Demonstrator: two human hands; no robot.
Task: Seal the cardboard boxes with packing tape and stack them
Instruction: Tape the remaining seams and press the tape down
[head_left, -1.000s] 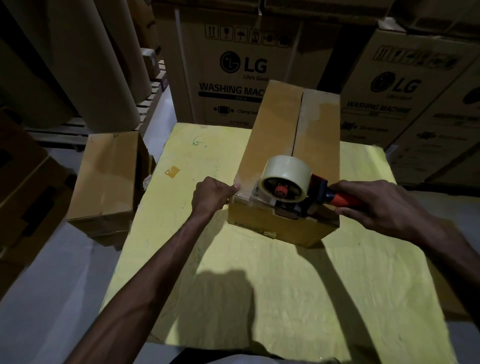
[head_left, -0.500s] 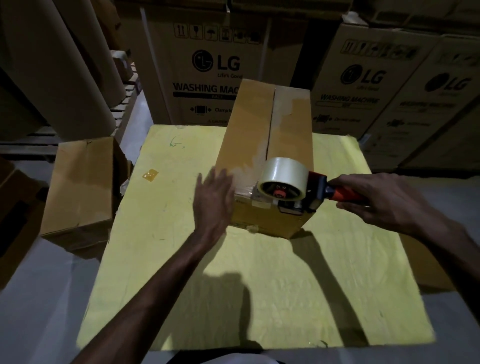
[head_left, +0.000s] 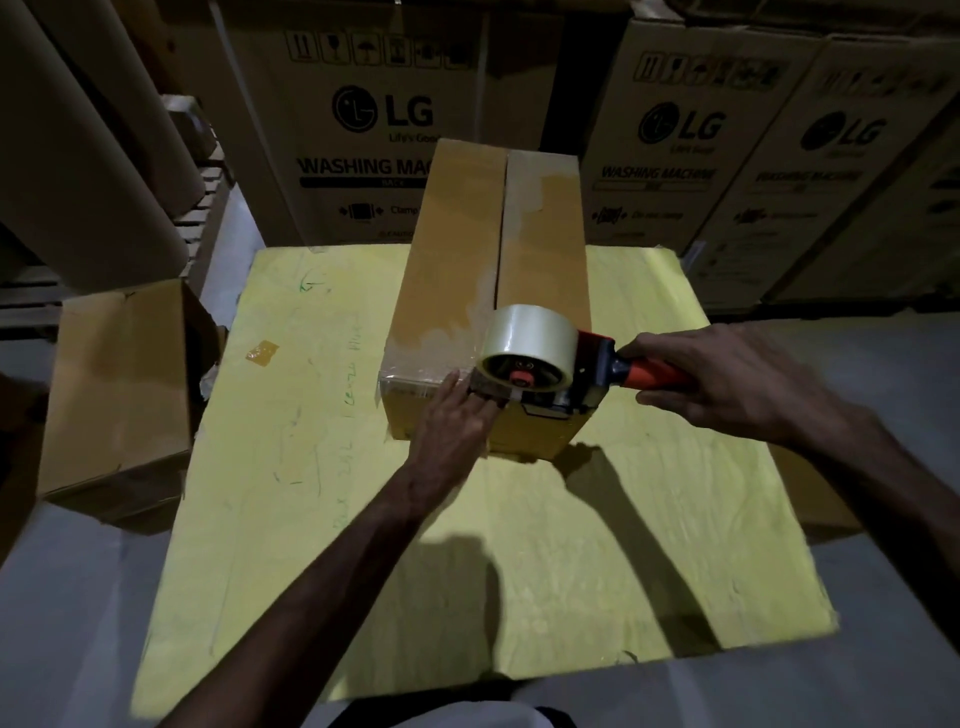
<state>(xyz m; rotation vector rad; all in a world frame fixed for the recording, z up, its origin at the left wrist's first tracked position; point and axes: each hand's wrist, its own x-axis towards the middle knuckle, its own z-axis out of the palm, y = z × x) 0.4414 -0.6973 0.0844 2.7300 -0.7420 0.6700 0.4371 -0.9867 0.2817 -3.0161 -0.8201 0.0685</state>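
A long brown cardboard box (head_left: 457, 260) lies lengthwise on the yellow table (head_left: 467, 561), its two top flaps meeting along a centre seam. A tape dispenser (head_left: 535, 358) with a clear tape roll and an orange handle rests on the box's near top edge. My right hand (head_left: 727, 379) grips that handle. Fingers of my left hand (head_left: 457, 415) lie flat against the near end face of the box, pressing clear tape down just left of the dispenser. Clear tape shows along the near top edge.
A second brown box (head_left: 119, 384) stands on the floor left of the table. Large printed washing machine cartons (head_left: 384, 119) form a wall behind the table. Big paper rolls (head_left: 67, 156) lean at the left. A scrap of tape (head_left: 262, 353) sticks to the table.
My left hand has shifted right from the box's left corner onto the near end face, fingers now against the tape beside the dispenser. The dispenser stays on the near edge.
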